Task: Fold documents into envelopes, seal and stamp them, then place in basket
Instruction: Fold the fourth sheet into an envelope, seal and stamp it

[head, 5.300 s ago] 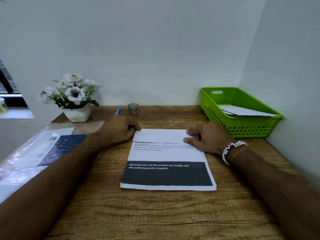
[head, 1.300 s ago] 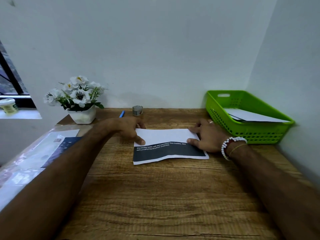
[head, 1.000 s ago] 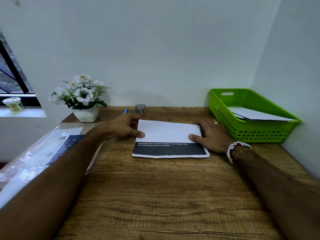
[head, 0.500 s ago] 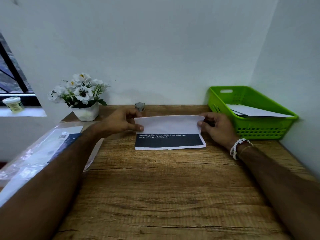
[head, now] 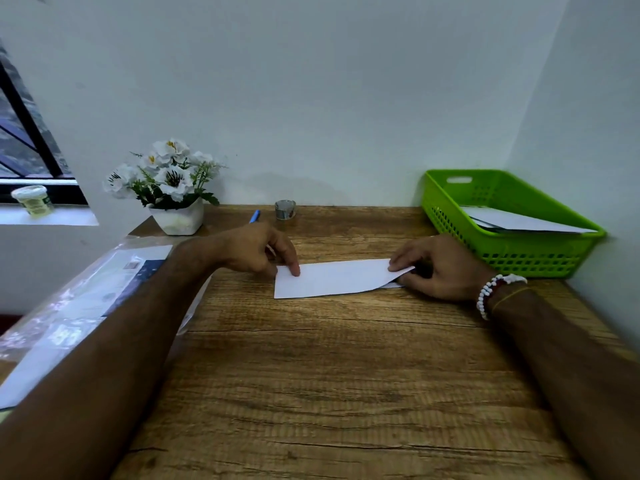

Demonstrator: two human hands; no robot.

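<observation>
A white document (head: pixel 332 279) lies folded into a narrow strip on the wooden desk (head: pixel 329 375), its blank side up. My left hand (head: pixel 258 249) presses a fingertip on the strip's top left corner. My right hand (head: pixel 438 266) pinches the right end of the top flap, which stands slightly raised off the layer below. A green basket (head: pixel 502 252) stands at the back right with white paper inside it.
A white pot of artificial flowers (head: pixel 169 188) sits at the back left. A blue pen (head: pixel 254 216) and a small grey roll (head: pixel 284 209) lie near the wall. A clear plastic sleeve with papers (head: pixel 79 306) covers the desk's left edge. A small jar (head: pixel 33 199) stands on the windowsill.
The upper flap has come down over the dark printed band, so only blank white paper shows. Both hands have moved toward me with the flap.
</observation>
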